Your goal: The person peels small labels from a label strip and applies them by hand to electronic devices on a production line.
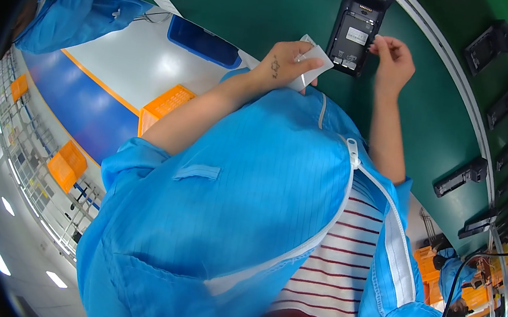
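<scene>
A black handheld terminal [347, 51] lies on the green work surface in front of me. Its back faces up with the compartment uncovered, showing metal contacts and a white label [356, 36]. To its left, my left hand [292, 64] is closed around a small stack of white sheets or cards [313, 65], thumb on top. My right hand [394, 63] is at the terminal's right edge, thumb and forefinger pinched together. Something small and pale seems to be at those fingertips, too small to make out.
More black devices [464, 178] stand in a row along the right side of the green bench [428, 110]. A blue tray [203, 43] lies left, near an orange basket [167, 102]. A co-worker's blue sleeve [103, 19] shows at upper left. Black cables [496, 254] hang at right.
</scene>
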{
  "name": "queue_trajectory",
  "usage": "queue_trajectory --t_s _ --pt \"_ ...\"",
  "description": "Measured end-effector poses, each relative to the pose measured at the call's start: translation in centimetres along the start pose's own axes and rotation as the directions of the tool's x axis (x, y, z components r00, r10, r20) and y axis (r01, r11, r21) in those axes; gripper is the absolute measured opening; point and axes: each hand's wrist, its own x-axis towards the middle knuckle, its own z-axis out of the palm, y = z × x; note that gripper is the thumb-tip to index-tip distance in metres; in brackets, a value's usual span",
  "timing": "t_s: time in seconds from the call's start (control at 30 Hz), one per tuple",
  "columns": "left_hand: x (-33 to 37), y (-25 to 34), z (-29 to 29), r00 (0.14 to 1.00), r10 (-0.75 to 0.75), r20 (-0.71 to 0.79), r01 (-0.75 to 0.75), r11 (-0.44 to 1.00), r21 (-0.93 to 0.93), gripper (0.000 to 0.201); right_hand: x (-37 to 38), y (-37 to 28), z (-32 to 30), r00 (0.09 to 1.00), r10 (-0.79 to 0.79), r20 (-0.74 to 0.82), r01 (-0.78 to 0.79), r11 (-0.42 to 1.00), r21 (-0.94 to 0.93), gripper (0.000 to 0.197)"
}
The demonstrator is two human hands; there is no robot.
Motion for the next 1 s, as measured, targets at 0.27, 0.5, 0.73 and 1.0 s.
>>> queue_trajectory --t_s 0.27,0.5,0.73,1.0 --pt "0.1 -0.4 0.0 0.998 0.030 -0.056 -0.032 0.999 -0.028 0.024 2.2 1.1 -0.7 0.957 0.177 0.228 -0.108 0.952 -0.286 0.013" --pt "0.5 -0.6 0.2 0.999 0.020 -0.036 -0.020 1.000 -0.005 0.024 2.0 0.6 -1.1 0.959 0.199 0.201 -0.102 0.906 -0.411 0.013" --pt "0.8 -0.6 0.5 0.997 0.036 -0.071 -0.038 0.999 -0.025 0.021 2.0 0.5 -1.3 0.960 0.197 0.197 -0.093 0.893 -0.441 0.016" --pt "0.9 -0.7 1.1 0.997 0.028 -0.072 -0.028 1.000 -0.002 0.021 1.9 1.1 -1.7 0.962 0.172 0.213 -0.036 0.850 -0.525 0.016"
